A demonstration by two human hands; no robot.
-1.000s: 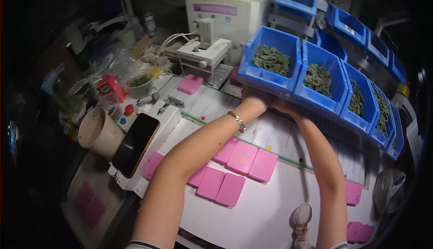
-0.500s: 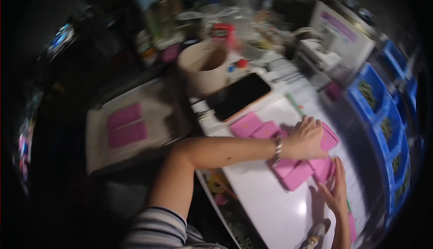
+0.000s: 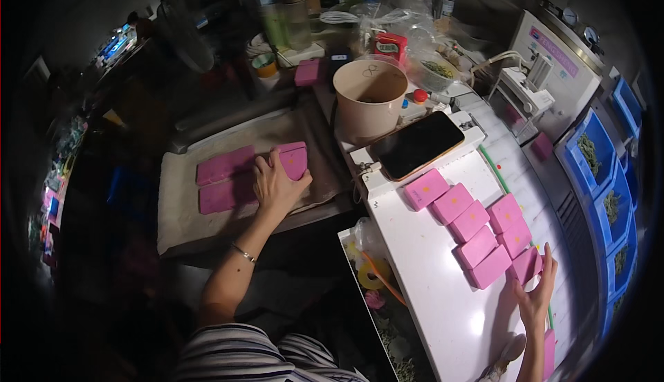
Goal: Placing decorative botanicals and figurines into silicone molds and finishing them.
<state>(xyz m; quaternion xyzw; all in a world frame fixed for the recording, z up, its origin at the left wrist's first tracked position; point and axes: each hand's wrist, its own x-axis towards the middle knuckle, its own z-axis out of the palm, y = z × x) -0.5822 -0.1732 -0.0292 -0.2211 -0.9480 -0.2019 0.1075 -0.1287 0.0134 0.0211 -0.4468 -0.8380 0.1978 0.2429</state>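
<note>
My left hand (image 3: 280,187) grips a pink block (image 3: 293,159) over the cloth-lined tray (image 3: 175,219), beside a pair of flat pink pieces (image 3: 225,164) lying on the cloth. At the right, my right hand (image 3: 536,290) has its fingers around another pink block (image 3: 525,266) at the near end of several pink blocks (image 3: 453,203) set in staggered rows on the white board (image 3: 432,285).
A cream bucket (image 3: 360,119) stands behind a black phone (image 3: 415,143). Blue bins (image 3: 604,209) of green material line the right side, below a white machine (image 3: 557,50). Bags, jars and a red box (image 3: 391,46) crowd the back. An open drawer (image 3: 373,299) sits beside the board.
My view has turned left from the bins. My left hand has moved from the board to the tray with a pink block. My right hand has come back from under the bins to the blocks.
</note>
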